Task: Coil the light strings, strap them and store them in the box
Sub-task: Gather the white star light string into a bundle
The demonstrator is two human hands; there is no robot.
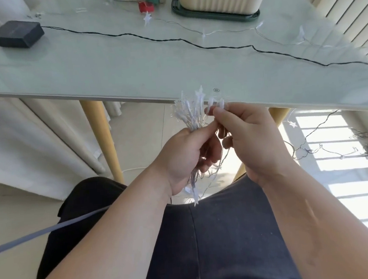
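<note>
Centre frame, your left hand (185, 152) grips the coiled star light string (191, 112), fingers curled round it. Your right hand (251, 138) pinches a star at the table (107, 68) edge

A pale glass-topped counter (84, 65) stands on yellow wooden legs (100, 141). White curtains (13, 141) hang at the left above a tiled floor (8, 214). A grey cord (43, 233) enters from the lower left. Cream slats (348, 5) line the right.
</note>
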